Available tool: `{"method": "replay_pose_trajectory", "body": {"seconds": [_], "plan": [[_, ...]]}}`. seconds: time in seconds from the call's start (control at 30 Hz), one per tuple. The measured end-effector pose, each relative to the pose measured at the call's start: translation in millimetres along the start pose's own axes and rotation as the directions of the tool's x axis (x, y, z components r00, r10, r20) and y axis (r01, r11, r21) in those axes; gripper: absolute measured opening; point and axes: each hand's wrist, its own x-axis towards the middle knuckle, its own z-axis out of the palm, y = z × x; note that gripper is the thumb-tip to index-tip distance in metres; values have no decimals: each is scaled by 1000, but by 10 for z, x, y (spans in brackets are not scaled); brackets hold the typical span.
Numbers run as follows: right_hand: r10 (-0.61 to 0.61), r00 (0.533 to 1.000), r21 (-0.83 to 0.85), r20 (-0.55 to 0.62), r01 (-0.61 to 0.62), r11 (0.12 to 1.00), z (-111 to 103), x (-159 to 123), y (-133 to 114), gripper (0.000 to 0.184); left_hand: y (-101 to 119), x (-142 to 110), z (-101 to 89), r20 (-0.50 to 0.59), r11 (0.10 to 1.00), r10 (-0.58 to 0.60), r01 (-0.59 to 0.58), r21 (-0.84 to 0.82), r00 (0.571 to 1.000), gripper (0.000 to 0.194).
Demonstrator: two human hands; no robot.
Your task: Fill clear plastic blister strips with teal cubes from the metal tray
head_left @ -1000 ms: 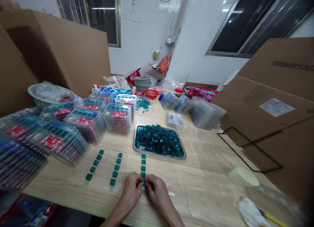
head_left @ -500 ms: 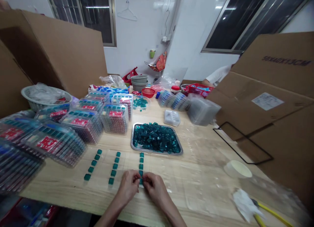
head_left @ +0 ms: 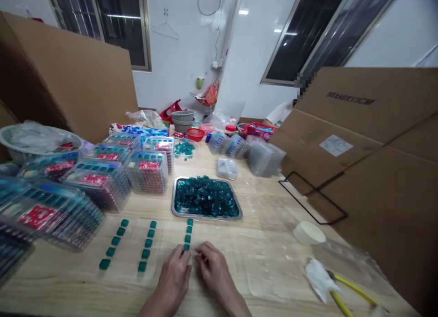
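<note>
My left hand is closed at the near end of a short column of teal square tiles, its fingertips by the lowest tile that shows. Whatever those fingers hold is hidden. Just right of the column, my right hand rests low over the table with fingers curled together; what is in them, if anything, I cannot make out. Two more columns of teal tiles, a middle one and a left one, lie on clear plastic sheeting. Beyond my hands stands a metal tray heaped with teal tiles.
Stacks of clear plastic boxes with red cards crowd the left side. Cardboard boxes rise at right, near a black wire frame, a tape roll, a white tissue and a yellow-handled tool.
The camera view has shifted, moving the scene leftward. My right hand has drawn slightly away from the tile column, while my left fingers now cover its near end.
</note>
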Motion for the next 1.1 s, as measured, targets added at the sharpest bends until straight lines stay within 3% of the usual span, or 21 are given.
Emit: {"method": "replay_pose_trajectory", "body": {"seconds": [0.1, 0.17, 0.3, 0.4, 0.6, 0.77, 0.87, 0.93, 1.03, 1.1], "plan": [[47, 976, -92, -214, -68, 993, -177, 16, 278, 24, 24, 1, 18, 63, 995, 1, -7, 96, 998, 33], [68, 954, -154, -291, -117, 981, -260, 41, 465, 26, 37, 6, 1, 97, 990, -42, 28, 137, 994, 37], [95, 968, -137, -234, -130, 982, -238, 88, 578, 29, 14, -8, -88, 121, 983, -97, 76, 167, 988, 37], [55, 981, -87, -184, -72, 994, -82, 114, 430, 27, -65, -60, -132, 108, 977, -101, 78, 197, 989, 36], [-28, 982, -32, -185, 23, 999, 170, 156, 214, 22, -281, -195, -138, -27, 969, -59, 64, 240, 998, 33], [-27, 980, -45, -198, 19, 999, 62, 235, 228, 24, -312, -195, -123, -114, 957, -13, 45, 288, 993, 25], [2, 986, -167, -165, -30, 985, -85, 425, 233, 24, -262, -118, -50, -202, 959, 64, -4, 283, 977, 21], [35, 991, -310, -130, -74, 948, -145, 609, 241, 23, -229, -38, 58, -199, 959, 150, -93, 269, 969, 24], [107, 986, -447, -128, -154, 881, -137, 888, 267, 18, -205, 92, 307, -78, 936, 273, -245, 253, 959, 43], [143, 978, -470, -155, -200, 860, -89, 1026, 288, 17, -208, 156, 490, 29, 933, 273, -272, 236, 962, 51]]}}
